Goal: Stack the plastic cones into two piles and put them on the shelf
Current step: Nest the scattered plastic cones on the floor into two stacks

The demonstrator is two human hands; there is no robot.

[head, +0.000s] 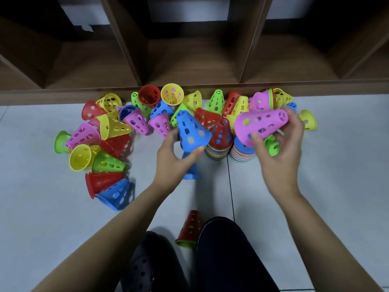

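While left hand (171, 157) grips blue cone (192, 131), right hand (277, 150) grips pink cone (261, 125).

Your left forearm (117, 234) and right forearm (315, 234): bare from frame edge to wrists. Your left hand (172, 163), right hand (280, 159): bare too. On your foot: black matte clog (147, 264), rounded toe, round vent holes across top. Your trouser leg (227, 256): dark, near-black, plain fabric.
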